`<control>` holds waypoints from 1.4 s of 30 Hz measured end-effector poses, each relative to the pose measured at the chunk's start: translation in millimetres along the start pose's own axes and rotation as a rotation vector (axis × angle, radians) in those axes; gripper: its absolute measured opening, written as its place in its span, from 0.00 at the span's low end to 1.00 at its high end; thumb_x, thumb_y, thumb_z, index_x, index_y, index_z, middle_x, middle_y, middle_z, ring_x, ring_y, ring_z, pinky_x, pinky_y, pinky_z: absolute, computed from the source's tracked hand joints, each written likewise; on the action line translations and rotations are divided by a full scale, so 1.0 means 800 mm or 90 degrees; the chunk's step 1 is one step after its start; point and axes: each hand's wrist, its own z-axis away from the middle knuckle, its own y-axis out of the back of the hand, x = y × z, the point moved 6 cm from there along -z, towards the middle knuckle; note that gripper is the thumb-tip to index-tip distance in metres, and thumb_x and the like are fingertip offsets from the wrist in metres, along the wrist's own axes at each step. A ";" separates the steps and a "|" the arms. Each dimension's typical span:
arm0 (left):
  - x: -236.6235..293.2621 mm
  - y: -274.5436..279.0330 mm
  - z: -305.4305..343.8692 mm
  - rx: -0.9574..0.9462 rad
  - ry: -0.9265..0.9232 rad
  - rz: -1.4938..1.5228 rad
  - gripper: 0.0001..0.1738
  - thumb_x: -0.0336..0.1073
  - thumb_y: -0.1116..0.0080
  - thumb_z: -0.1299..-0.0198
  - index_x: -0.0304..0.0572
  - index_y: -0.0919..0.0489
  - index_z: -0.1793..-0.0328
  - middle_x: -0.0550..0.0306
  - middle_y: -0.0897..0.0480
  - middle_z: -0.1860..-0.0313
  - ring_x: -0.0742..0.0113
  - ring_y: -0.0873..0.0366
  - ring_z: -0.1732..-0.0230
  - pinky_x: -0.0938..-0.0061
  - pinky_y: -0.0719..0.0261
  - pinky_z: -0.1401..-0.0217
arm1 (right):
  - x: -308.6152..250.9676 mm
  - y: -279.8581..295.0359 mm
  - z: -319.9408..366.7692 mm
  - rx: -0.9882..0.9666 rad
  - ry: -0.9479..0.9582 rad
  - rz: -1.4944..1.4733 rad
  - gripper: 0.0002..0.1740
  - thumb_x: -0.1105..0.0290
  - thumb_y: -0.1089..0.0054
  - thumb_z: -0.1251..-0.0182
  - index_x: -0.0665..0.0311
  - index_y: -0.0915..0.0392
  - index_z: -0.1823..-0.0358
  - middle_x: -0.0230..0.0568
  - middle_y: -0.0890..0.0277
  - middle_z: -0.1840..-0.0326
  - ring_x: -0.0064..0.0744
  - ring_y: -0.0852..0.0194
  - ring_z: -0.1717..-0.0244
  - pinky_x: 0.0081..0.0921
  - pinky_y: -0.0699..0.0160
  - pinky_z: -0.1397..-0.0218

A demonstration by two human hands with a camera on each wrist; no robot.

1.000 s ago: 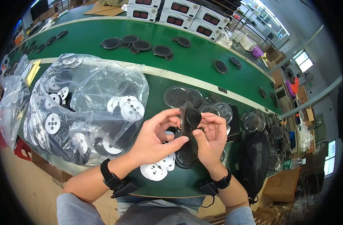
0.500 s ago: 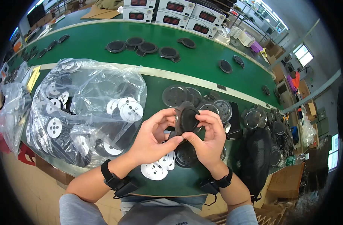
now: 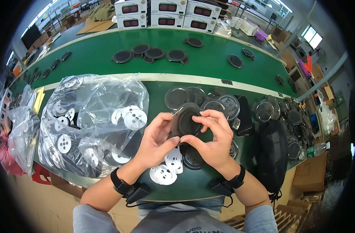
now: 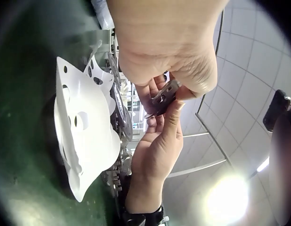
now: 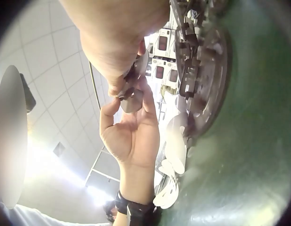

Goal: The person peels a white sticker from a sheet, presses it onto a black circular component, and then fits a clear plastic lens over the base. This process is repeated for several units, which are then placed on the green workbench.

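Note:
Both hands hold one round dark disc part (image 3: 188, 121) above the near green table, its dark face turned up. The left hand (image 3: 156, 139) grips its left rim between thumb and fingers. The right hand (image 3: 215, 138) pinches its right side, index finger on the face and thumb at the lower edge. White discs with holes (image 3: 163, 174) lie on the table below the hands. In the left wrist view the part (image 4: 163, 100) sits between both hands' fingertips; in the right wrist view a tab of it (image 5: 132, 101) shows between the fingers.
A clear plastic bag (image 3: 84, 136) of white and dark discs lies at left. Clear-rimmed discs (image 3: 177, 98) lie beyond the hands. A black mesh bag (image 3: 271, 155) and piled discs stand right. Across the rear green table (image 3: 208, 62) are dark discs and stacked boxes (image 3: 167, 20).
The disc part has turned from nearly edge-on to showing its round dark face, while both hands keep hold of it. The head view has shifted.

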 end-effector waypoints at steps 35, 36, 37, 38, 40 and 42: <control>-0.005 -0.010 0.006 0.090 0.077 0.033 0.28 0.26 0.50 0.27 0.30 0.39 0.23 0.51 0.27 0.31 0.67 0.28 0.33 0.69 0.28 0.31 | -0.005 -0.001 0.003 0.058 -0.018 -0.027 0.16 0.81 0.29 0.44 0.66 0.15 0.53 0.41 0.24 0.51 0.22 0.19 0.72 0.19 0.20 0.72; -0.006 -0.009 0.006 0.086 0.070 -0.063 0.28 0.26 0.49 0.28 0.29 0.38 0.23 0.51 0.26 0.32 0.68 0.28 0.33 0.70 0.28 0.31 | -0.007 -0.001 0.004 0.048 -0.024 -0.031 0.16 0.81 0.29 0.44 0.66 0.15 0.53 0.40 0.24 0.51 0.21 0.19 0.72 0.19 0.20 0.71; -0.004 -0.009 0.004 0.123 0.060 -0.058 0.27 0.25 0.45 0.29 0.29 0.35 0.26 0.53 0.22 0.38 0.71 0.25 0.38 0.73 0.25 0.35 | -0.009 0.000 0.003 0.040 -0.029 -0.033 0.16 0.81 0.28 0.44 0.66 0.15 0.53 0.40 0.24 0.50 0.21 0.19 0.71 0.18 0.19 0.71; -0.003 -0.007 0.005 0.131 0.059 -0.076 0.25 0.25 0.45 0.29 0.29 0.33 0.27 0.53 0.21 0.39 0.72 0.24 0.41 0.74 0.24 0.38 | -0.009 0.001 0.003 0.031 -0.033 -0.034 0.16 0.80 0.28 0.44 0.65 0.15 0.52 0.40 0.23 0.50 0.21 0.19 0.71 0.18 0.18 0.70; -0.001 -0.004 0.007 0.150 0.055 -0.109 0.23 0.26 0.45 0.29 0.29 0.29 0.30 0.53 0.19 0.42 0.74 0.22 0.45 0.77 0.22 0.43 | -0.007 0.000 0.004 0.030 -0.042 -0.059 0.15 0.80 0.27 0.44 0.67 0.16 0.54 0.40 0.24 0.53 0.20 0.19 0.71 0.18 0.20 0.71; 0.003 -0.001 0.014 0.155 0.103 -0.210 0.20 0.26 0.43 0.30 0.30 0.25 0.34 0.54 0.17 0.46 0.75 0.21 0.49 0.79 0.22 0.48 | -0.004 -0.001 0.005 0.023 -0.084 -0.079 0.15 0.79 0.26 0.45 0.67 0.18 0.56 0.39 0.25 0.55 0.18 0.20 0.71 0.18 0.22 0.72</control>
